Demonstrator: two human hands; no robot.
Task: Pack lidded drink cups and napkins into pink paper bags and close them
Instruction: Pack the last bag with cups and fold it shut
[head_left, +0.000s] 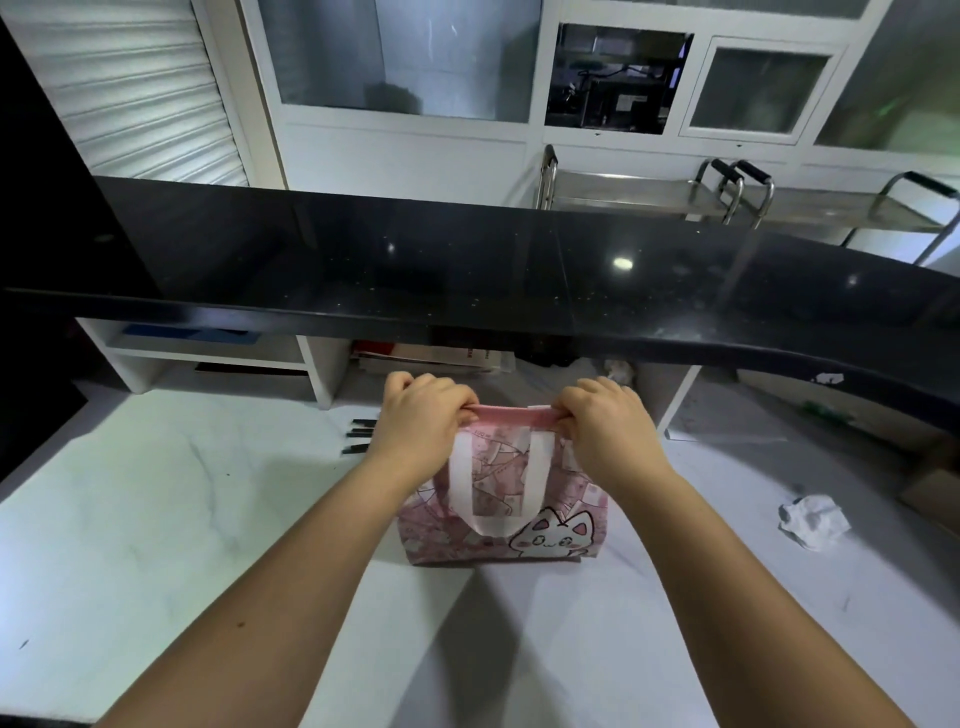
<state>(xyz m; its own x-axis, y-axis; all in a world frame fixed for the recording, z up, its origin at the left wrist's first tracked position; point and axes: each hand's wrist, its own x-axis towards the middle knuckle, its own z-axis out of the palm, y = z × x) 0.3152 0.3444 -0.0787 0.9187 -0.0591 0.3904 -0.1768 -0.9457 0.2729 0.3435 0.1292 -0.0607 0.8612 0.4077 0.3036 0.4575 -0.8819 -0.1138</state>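
On the white counter (156, 519), right in the middle, stood the pink paper bag (498, 514). It sat flat on its bottom, with the cat picture (553, 538) facing the person. The white handle (498, 488) hung down the near side, most likely because the top of the bag was folded over toward the person and the handle went with it.

The left hand (421, 421) pinched the left end of the folded top edge (511, 414), and the right hand (605, 421) pinched the right end. The fingers of both hands were curled tight on the pink paper. One hand on each end probably kept the fold straight all the way across.

No cup could be seen. The top was shut, so I cannot tell what was inside. This looked like the closing step for this bag.

A crumpled white paper (813, 519) lay far off to the right, well apart from the bag. It may have been a napkin. Some small black sticks (358, 434) lay just left of the left hand. A long black shelf (467, 270) ran across on the far side.

Pressing too hard could squash the bag or tip it.
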